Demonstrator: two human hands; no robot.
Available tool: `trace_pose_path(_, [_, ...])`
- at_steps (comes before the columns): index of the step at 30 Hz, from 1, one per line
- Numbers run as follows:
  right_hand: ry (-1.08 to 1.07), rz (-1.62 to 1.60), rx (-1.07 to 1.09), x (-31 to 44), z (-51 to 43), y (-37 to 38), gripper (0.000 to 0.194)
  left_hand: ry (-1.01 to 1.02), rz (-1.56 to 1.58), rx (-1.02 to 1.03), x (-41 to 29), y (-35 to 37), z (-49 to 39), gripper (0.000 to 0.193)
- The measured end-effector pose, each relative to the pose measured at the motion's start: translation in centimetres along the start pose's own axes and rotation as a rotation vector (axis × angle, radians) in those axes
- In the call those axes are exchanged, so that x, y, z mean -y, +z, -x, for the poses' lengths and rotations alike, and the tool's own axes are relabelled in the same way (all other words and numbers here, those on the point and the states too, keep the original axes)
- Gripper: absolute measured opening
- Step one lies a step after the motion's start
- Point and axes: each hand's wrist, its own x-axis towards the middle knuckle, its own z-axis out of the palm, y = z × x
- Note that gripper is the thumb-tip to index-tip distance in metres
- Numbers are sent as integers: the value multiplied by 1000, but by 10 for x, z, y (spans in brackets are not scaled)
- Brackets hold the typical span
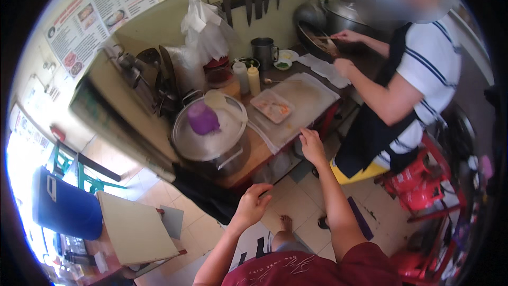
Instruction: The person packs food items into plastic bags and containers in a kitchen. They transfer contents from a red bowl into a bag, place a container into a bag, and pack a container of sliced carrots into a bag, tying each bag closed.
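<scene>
My left hand (252,205) hangs in the air in front of the table's near corner, fingers loosely bent and apart, with nothing in it. At the front edge of the cloth-covered board (313,87) is my right hand (312,146). Its fingers are half curled around nothing visible; whether they touch the edge I cannot tell. On the cloth sits a shallow plastic tray (272,105) with pale and orange bits of food. To its left stands a large lidded metal pot (222,143). A purple cloth (203,118) and a pale ladle (224,103) lie on its lid.
A co-worker (397,71) at the right stirs a wok (313,39). Squeeze bottles (254,80), a metal mug (264,51) and small bowls (283,64) stand at the back. Several knives (247,0) hang from a wall rack. Red gas cylinders (416,186) stand low right.
</scene>
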Motion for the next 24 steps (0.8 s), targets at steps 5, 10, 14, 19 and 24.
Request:
trace_pose_path(5, [21,201,71,-35,-106,51,43,170,-227,-270,32,37,-150,33])
trace_pose_path(10, [81,318,124,-44,-123,74,44,69,-478,-506,65,56,-252,47])
trace_pose_path(14, [16,279,90,-43,-121,66,37,-109,-662,-454,87,63,-277,50])
trace_pose_path(19, [80,336,351,-42,-169,55,34,-101,-716,-499,99,67,-276,51])
trace_pose_path(24, [-212,11,257,-36,-233,104,40,-97,-728,-497,101,67,-275,52])
